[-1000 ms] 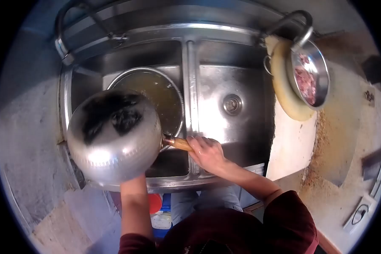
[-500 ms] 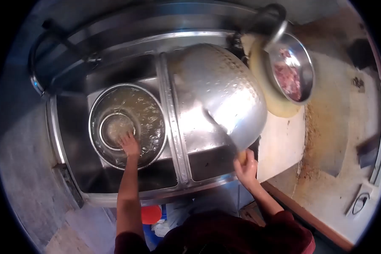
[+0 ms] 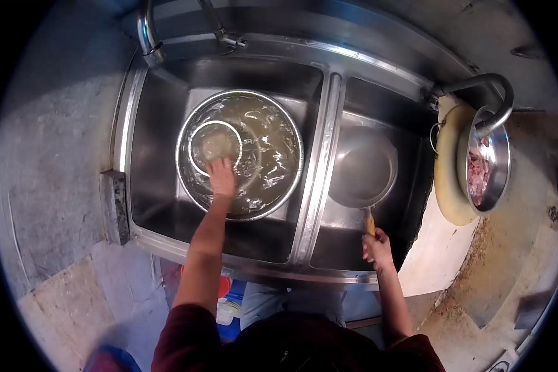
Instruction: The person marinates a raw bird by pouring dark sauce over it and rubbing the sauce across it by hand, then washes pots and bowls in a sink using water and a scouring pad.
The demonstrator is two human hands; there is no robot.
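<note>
My left hand point(image 3: 222, 178) is at the near rim of a small round metal bowl point(image 3: 198, 162), fingers over its edge and the thumb hard to make out. This bowl sits in the cloudy water of a large round metal basin point(image 3: 294, 180) in the left sink compartment. Over on the right, my right hand point(image 3: 377, 248) is closed round the wooden handle of a metal wok point(image 3: 364, 170). The wok is over the right compartment with its round body pointing away from me; whether it touches the sink floor I cannot tell.
A curved faucet point(image 3: 146, 31) stands at the back left, and another faucet point(image 3: 496, 80) arches at the right. Beneath that one, a metal bowl point(image 3: 504, 167) with raw meat point(image 3: 478, 177) rests on a round yellowish board point(image 3: 449, 198). A metal divider point(image 3: 319, 167) separates the compartments.
The wok has dropped from close to the camera, down into the right compartment, still in my right hand. My left hand stays at the small bowl. The view has shifted.
</note>
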